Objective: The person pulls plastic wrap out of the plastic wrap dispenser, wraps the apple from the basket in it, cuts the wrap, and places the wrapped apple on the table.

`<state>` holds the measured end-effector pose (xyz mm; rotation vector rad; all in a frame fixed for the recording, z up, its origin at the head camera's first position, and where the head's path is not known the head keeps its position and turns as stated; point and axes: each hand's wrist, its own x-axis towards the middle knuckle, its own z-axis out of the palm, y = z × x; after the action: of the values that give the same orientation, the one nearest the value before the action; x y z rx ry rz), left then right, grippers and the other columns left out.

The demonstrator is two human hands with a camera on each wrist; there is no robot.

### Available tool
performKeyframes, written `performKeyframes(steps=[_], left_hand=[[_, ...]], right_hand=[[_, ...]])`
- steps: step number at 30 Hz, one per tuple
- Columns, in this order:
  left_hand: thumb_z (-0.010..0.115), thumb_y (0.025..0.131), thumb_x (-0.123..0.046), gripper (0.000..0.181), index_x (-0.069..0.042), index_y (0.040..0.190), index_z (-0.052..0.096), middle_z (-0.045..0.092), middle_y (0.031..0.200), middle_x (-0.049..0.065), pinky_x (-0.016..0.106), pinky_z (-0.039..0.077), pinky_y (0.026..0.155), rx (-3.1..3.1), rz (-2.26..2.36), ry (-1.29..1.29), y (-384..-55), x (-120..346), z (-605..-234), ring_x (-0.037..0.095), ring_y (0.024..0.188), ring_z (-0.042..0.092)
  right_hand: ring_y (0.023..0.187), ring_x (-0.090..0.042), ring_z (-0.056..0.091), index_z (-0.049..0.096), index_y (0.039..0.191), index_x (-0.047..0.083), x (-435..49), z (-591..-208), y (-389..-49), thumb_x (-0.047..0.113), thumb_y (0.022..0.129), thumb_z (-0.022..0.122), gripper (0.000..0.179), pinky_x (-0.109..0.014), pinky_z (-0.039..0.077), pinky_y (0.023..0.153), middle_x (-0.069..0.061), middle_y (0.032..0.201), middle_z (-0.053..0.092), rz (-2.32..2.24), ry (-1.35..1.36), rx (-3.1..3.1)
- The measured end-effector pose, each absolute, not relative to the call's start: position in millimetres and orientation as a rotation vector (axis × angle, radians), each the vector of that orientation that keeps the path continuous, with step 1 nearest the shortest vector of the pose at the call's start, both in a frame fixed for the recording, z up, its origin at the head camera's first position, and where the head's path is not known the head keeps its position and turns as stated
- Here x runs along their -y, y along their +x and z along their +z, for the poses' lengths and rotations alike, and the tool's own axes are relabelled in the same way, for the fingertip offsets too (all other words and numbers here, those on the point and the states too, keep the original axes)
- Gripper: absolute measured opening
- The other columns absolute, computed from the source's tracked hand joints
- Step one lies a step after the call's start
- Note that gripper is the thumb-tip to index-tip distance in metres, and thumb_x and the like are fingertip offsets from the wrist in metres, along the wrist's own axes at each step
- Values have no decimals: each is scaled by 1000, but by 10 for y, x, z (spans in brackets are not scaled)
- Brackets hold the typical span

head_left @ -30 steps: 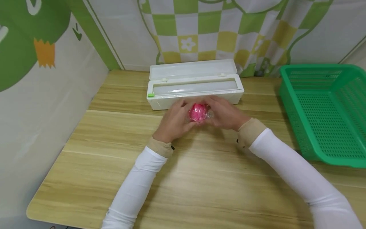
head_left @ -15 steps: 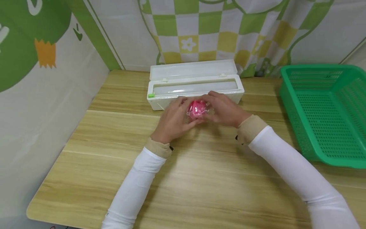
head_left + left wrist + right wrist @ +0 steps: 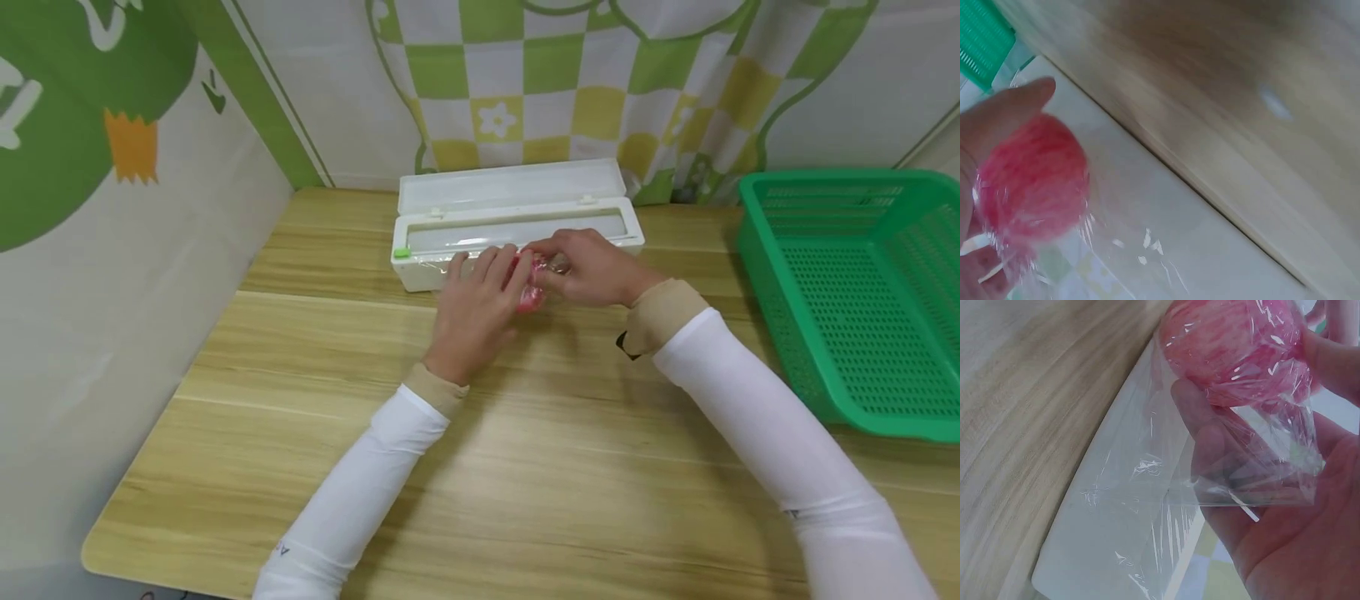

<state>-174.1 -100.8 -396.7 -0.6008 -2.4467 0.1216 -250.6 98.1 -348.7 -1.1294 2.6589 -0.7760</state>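
Observation:
A pink-red apple wrapped in clear cling film is between my two hands, just before the white cling film dispenser. My left hand reaches over the apple from the left and holds it; its back and fingers hide much of the fruit in the head view. On the other side my right hand pinches the gathered film with thumb and fingers. In the right wrist view, loose film spreads from the apple across fingers and palm. The film around the apple looks wrinkled and shiny.
The dispenser's lid stands raised at the back, and a green slider sits at its left end. A green basket is on the right of the wooden table. Behind hangs a checked curtain.
My left hand has turned over the apple, its fingers now across the top and far side, covering more of it. My right hand has moved slightly right, onto the gathered film.

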Motion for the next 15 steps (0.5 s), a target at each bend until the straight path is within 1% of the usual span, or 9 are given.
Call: performKeyframes(steps=[1, 4, 6, 8, 9, 11, 13, 15], left_hand=[[81, 83, -24, 63, -13, 140, 57, 63, 132, 6, 49, 50, 103, 2424, 143, -593, -1761, 977, -3976, 26, 123, 60], [74, 95, -27, 39, -12, 129, 63, 67, 120, 4, 46, 51, 102, 2360, 187, -572, -1813, 896, -3989, 23, 113, 63], [73, 98, -31, 33, -12, 123, 65, 68, 112, 3, 45, 51, 102, 2345, 187, -570, -1828, 866, -3978, 22, 108, 65], [78, 93, -29, 34, -11, 119, 66, 68, 109, 4, 46, 51, 104, 2361, 165, -572, -1829, 856, -3950, 23, 106, 66], [82, 90, -29, 37, -11, 118, 66, 68, 109, 4, 46, 50, 105, 2381, 150, -574, -1829, 855, -3928, 23, 107, 66], [87, 84, -32, 46, -11, 119, 66, 68, 111, 5, 47, 50, 106, 2435, 122, -573, -1826, 857, -3877, 25, 111, 65], [90, 80, -33, 52, -10, 121, 66, 69, 116, 6, 47, 51, 106, 2493, 100, -572, -1831, 859, -3824, 27, 116, 65], [91, 80, -36, 56, -10, 123, 66, 69, 120, 7, 46, 52, 105, 2555, 80, -578, -1837, 862, -3774, 28, 119, 64]], right_hand=[[112, -31, 70, 65, 143, 7, -987, -3485, -2513, 27, 101, 70, 46, -49, 55, 100, -15, 123, 75, -779, -1111, -2656], [115, -29, 70, 64, 145, 9, -1008, -3499, -2521, 27, 102, 68, 47, -49, 55, 101, -12, 129, 74, -780, -1077, -2648], [115, -27, 70, 64, 145, 11, -1033, -3500, -2512, 31, 103, 67, 47, -48, 55, 102, -9, 132, 74, -785, -1069, -2641], [116, -28, 69, 64, 145, 11, -1092, -3496, -2505, 33, 103, 66, 47, -50, 54, 101, -10, 131, 74, -835, -1062, -2642], [118, -29, 68, 64, 145, 11, -1138, -3488, -2503, 31, 104, 65, 46, -51, 54, 101, -11, 132, 73, -888, -1046, -2641], [122, -31, 65, 63, 145, 10, -1262, -3466, -2502, 20, 102, 63, 45, -52, 52, 99, -15, 135, 70, -1031, -966, -2647], [126, -35, 59, 60, 147, 7, -1412, -3463, -2524, 5, 94, 59, 53, -52, 49, 97, -21, 138, 63, -1150, -855, -2691], [130, -40, 51, 53, 151, 4, -1559, -3475, -2554, -4, 81, 55, 71, -54, 45, 99, -28, 142, 54, -1190, -732, -2740]])
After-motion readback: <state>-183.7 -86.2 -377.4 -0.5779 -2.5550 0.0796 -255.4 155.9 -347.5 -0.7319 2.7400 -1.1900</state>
